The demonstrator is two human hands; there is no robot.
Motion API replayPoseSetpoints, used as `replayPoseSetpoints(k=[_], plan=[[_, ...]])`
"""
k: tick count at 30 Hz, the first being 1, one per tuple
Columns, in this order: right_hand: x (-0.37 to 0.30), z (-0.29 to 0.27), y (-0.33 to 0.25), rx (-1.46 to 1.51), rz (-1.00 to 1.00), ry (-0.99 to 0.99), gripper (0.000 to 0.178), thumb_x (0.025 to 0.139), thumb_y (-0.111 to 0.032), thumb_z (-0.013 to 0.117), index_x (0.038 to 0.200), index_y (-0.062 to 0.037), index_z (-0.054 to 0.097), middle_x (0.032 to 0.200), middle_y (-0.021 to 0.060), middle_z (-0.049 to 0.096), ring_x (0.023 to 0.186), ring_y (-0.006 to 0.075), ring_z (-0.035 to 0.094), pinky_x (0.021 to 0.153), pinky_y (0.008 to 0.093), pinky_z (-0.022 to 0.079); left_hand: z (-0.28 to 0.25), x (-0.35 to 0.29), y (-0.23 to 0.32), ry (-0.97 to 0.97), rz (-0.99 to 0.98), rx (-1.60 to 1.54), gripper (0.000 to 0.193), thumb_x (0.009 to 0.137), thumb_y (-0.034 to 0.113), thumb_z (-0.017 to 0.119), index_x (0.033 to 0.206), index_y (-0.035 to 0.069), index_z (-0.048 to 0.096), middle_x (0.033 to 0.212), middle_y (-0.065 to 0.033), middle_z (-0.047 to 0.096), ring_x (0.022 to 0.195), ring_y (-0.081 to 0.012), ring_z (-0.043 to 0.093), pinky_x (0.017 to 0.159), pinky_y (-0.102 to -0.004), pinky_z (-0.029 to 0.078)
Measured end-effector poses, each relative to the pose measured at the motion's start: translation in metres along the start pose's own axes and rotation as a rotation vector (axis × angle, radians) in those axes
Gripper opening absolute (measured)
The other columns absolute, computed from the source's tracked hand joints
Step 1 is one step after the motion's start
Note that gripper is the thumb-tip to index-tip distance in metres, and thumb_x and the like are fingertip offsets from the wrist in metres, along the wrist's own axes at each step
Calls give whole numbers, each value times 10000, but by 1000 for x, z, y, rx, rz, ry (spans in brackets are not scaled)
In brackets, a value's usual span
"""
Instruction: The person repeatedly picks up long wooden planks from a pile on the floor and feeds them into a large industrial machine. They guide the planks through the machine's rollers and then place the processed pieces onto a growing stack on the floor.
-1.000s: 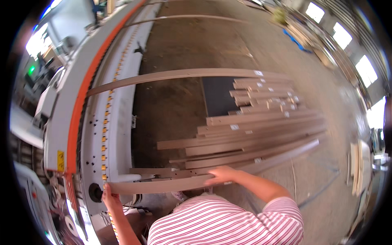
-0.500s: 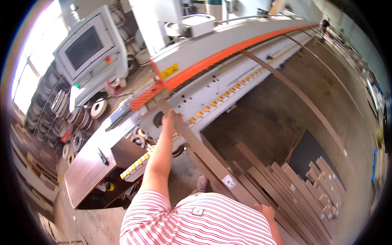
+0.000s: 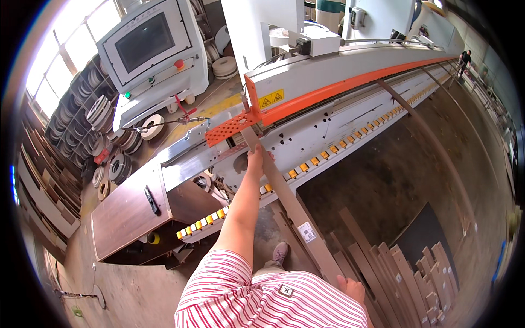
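A long, narrow brown board (image 3: 292,203) with a white printed label slants from my body up to the machine. My left hand (image 3: 255,160) grips it near its far end, thumb on top and fingers around the right edge. That end meets the machine bed beneath a perforated orange guard (image 3: 234,128); its very tip is partly hidden. At the near end, beside my torso, my right hand (image 3: 353,288) holds the board with its thumb over the edge. The fingers underneath are partly hidden.
Yellow-and-white rollers (image 3: 315,161) line the machine's front. A control panel (image 3: 145,41) stands left, above a brown cabinet (image 3: 126,218) with a utility knife (image 3: 151,200) on it. Stacked brown strips (image 3: 402,273) lie at lower right. Far off stands another person (image 3: 465,61).
My view has shifted left, so the machine appears farther right. The board's label is now closer to the orange guard. My right hand's grip on the near end shows more plainly.
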State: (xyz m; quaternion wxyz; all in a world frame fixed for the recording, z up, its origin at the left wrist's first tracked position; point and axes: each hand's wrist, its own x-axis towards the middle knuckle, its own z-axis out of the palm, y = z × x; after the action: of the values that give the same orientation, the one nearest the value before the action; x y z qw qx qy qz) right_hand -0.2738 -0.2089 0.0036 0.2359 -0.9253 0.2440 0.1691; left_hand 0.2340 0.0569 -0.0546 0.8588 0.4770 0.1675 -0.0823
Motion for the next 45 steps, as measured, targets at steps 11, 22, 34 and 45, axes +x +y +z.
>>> replayPoseSetpoints(k=[11, 22, 34, 45], plan=[[18, -13, -2, -64, 29, -74, 813, 916, -683, 329, 764, 40, 668, 712, 295, 633, 724, 472, 642, 660, 526, 508, 17, 0, 13, 123, -44, 101, 468, 1010, 461, 383, 1087, 2, 434, 777, -140, 567, 611, -257, 592, 561, -430, 546], [32, -21, 11, -34, -7, 26, 766, 926, -655, 363, 701, 24, 638, 643, 283, 605, 660, 467, 625, 609, 536, 489, 36, 14, 2, 142, -51, 74, 402, 1000, 445, 422, 1110, 60, 379, 750, -142, 554, 574, -269, 590, 498, -438, 530], [87, -75, 45, 17, -28, 156, 679, 963, -549, 397, 783, 54, 651, 727, 296, 616, 740, 478, 611, 689, 553, 459, 97, 95, -67, -117, 85, 131, 596, 936, 603, 429, 1144, 45, 416, 809, -150, 592, 652, -271, 612, 577, -464, 550], [81, 116, 111, 151, 11, 438, 238, 805, -120, 662, 993, -42, 538, 1001, 128, 556, 968, 298, 546, 843, 423, 454, 54, -132, -59, -388, 746, 1111, 399, 964, 187, 559, 1274, -20, 414, 1044, -126, 576, 958, -204, 570, 908, -333, 435]])
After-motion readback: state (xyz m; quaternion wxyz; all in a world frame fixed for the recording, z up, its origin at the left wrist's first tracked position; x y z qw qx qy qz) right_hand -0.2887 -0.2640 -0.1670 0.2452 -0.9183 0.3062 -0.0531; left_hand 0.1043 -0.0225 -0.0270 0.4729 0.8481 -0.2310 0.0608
